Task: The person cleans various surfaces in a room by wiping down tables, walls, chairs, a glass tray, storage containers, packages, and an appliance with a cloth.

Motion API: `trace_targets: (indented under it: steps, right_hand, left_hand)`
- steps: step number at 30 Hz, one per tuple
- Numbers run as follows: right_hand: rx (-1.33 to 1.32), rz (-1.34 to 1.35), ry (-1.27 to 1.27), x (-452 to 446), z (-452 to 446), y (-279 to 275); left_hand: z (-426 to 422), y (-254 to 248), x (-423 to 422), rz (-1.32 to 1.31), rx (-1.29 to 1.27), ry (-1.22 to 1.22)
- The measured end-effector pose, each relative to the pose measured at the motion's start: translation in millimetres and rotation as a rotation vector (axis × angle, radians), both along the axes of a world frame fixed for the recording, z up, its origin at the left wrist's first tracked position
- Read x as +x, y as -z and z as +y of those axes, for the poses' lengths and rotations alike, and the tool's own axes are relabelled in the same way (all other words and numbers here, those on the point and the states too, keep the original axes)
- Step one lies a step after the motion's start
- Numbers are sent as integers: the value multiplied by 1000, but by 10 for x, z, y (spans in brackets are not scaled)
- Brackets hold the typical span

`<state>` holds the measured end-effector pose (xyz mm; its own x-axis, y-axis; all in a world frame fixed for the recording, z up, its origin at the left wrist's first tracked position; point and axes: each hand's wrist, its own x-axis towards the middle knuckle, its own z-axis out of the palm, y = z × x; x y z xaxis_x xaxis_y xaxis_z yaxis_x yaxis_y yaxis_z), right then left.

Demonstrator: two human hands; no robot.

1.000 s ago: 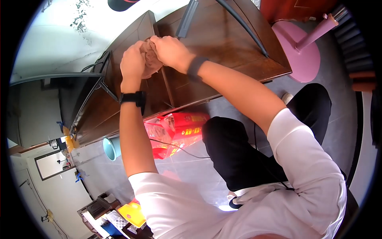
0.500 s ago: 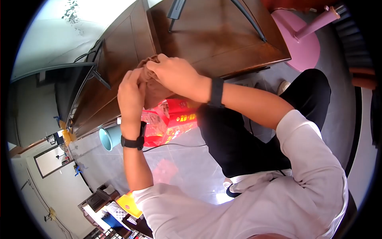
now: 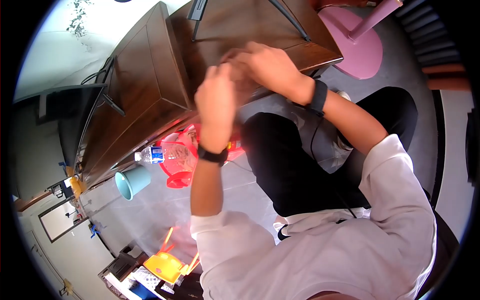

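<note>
A piece of soft brown cloth (image 3: 244, 86) hangs bunched between my two hands over the front edge of the dark wooden cabinet. Motion smears it, so its exact kind cannot be made out. My left hand (image 3: 216, 97), with a black band at the wrist, is closed on the cloth's left side. Opposite it, my right hand (image 3: 271, 69) pinches the upper right part, also with a black band at its wrist. Below my left forearm are a red plastic container (image 3: 175, 162) and a clear bottle with a blue label (image 3: 151, 155).
A teal bucket (image 3: 133, 182) stands on the grey floor beside the cabinet (image 3: 142, 65). Black stand legs (image 3: 290, 21) rest on the cabinet top. At the right is a pink round base (image 3: 352, 45); a yellow chair (image 3: 164, 267) sits at lower left.
Both hands have moved right and slightly up with the brown cloth, which is now more blurred. The view has shifted, and the clear bottle has come into sight.
</note>
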<state>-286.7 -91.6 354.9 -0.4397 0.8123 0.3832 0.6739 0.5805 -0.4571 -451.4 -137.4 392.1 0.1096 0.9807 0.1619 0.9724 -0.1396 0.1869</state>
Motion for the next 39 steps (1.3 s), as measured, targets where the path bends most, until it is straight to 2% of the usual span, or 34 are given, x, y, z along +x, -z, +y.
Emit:
trace_targets:
  steps: [1,2,7,8,11,14,18,20,22,26,28,29,32,34,39]
  right_hand:
    - [43,-21,39,85,5,197]
    - [47,5,40,96,0,214]
    - [43,18,-7,-142,68,273]
    - [54,22,-26,-203,163,294]
    - [84,-60,-20,-395,414,312]
    - [16,-28,57,-285,579,245]
    - [25,-130,223,36,595,228]
    - [136,-195,258,200,480,332]
    - [87,-238,272,300,194,212]
    - [21,-232,218,233,-229,90]
    - [-2,-167,127,146,-245,123]
    - [0,-30,47,95,-194,250]
    - [-149,-68,56,4,-150,133]
    - [-118,-84,74,21,-151,125]
    - [-273,-99,98,-25,-74,8]
  left_hand:
    - [70,208,80,26,-30,67]
    - [112,405,165,-50,68,31]
    - [50,334,42,-168,21,-82]
    - [84,400,-51,-171,125,-42]
    - [306,449,-49,-97,110,-207]
    - [574,407,124,-161,98,-215]
    - [879,539,295,-190,170,-7]
    - [807,490,399,-177,131,63]
    - [627,510,442,-222,128,141]
    - [96,374,368,-252,33,109]
    - [-19,320,257,-196,-13,43]
    - [-69,282,217,-194,1,42]
    - [-49,344,175,-219,18,-3]
    - [-46,339,201,-208,-22,-33]
    - [5,263,358,-307,-102,-175]
